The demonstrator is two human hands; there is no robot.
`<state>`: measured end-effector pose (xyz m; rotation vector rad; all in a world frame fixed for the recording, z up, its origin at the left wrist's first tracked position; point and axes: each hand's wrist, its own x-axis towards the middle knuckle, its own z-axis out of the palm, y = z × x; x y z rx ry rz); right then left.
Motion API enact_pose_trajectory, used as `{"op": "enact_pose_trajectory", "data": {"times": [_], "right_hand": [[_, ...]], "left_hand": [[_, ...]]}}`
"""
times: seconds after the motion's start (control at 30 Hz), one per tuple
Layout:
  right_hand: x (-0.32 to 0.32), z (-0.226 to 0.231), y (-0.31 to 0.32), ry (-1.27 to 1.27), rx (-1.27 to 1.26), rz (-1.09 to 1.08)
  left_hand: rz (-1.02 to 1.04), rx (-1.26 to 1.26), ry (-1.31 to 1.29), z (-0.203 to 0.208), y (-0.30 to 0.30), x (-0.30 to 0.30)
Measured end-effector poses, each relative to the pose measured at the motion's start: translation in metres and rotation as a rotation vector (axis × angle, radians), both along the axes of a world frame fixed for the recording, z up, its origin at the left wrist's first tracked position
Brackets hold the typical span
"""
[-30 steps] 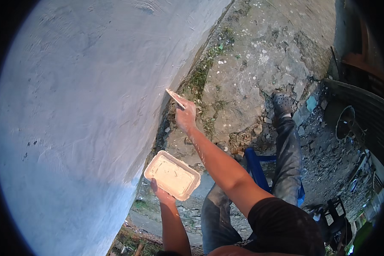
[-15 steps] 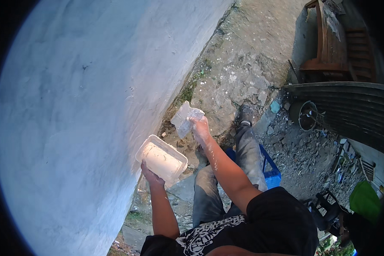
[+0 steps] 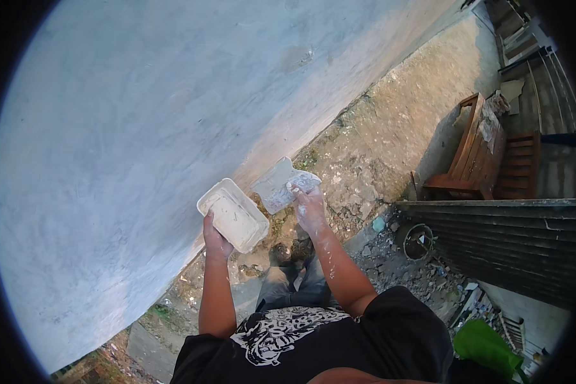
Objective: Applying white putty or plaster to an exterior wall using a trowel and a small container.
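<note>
My left hand [image 3: 216,242] grips a pale rectangular plastic tub [image 3: 257,235] by its near side. Cream-coloured putty [image 3: 229,213] coats the inside of the tub. In my right hand [image 3: 310,210], smeared with white, is a flat, pale putty spreader [image 3: 275,187], pinched along its edge. The spreader's broad blade lies just right of the tub's far end; whether the two touch, I cannot tell. Both hands are in front of my body, close to a large bluish-white plastered wall [image 3: 141,128] on the left.
Rough concrete ground [image 3: 390,141] runs along the wall's foot. To the right are a wooden bench [image 3: 464,160], a corrugated sheet [image 3: 499,237], a round bucket [image 3: 418,242] and loose rubble [image 3: 390,256]. A green cloth-like item [image 3: 486,345] is at the lower right.
The view has shifted, showing more of the wall and ground ahead. My legs are closer together, and the blue plastic stool has left view. Both hands still hold the tub and spreader.
</note>
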<state>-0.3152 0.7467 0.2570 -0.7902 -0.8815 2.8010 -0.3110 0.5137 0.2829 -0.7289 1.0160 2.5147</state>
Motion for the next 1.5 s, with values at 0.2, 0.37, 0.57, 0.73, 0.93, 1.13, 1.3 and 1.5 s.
{"op": "enact_pose_trajectory", "data": {"times": [0.2, 0.37, 0.57, 0.73, 0.93, 1.13, 1.3, 1.5], "right_hand": [[-0.012, 0.094, 0.014, 0.257, 0.499, 0.439], [0.017, 0.175, -0.037, 0.552, 1.086, 0.436], [0.08, 0.201, -0.119, 0.974, 1.35, 0.331], [0.141, 0.199, -0.201, 1.061, 1.605, 0.169], [0.209, 0.235, -0.257, 0.847, 1.534, 0.417], [0.248, 0.263, -0.253, 0.394, 1.336, 0.326], [0.262, 0.244, -0.243, 0.446, 0.568, 0.13], [0.28, 0.227, -0.245, 0.333, 0.304, 0.208]], "left_hand": [[0.22, 0.054, 0.159, 0.085, 0.023, -0.006], [0.243, 0.087, 0.322, 0.143, -0.01, 0.018], [0.273, 0.117, 0.52, 0.175, -0.084, 0.07], [0.314, 0.167, 0.569, 0.196, -0.166, 0.134], [0.293, 0.156, 0.67, 0.227, -0.263, 0.193], [0.242, 0.135, 0.756, 0.223, -0.298, 0.221], [0.25, 0.139, 0.731, 0.196, -0.297, 0.248], [0.217, 0.078, 0.745, 0.177, -0.275, 0.273]]}}
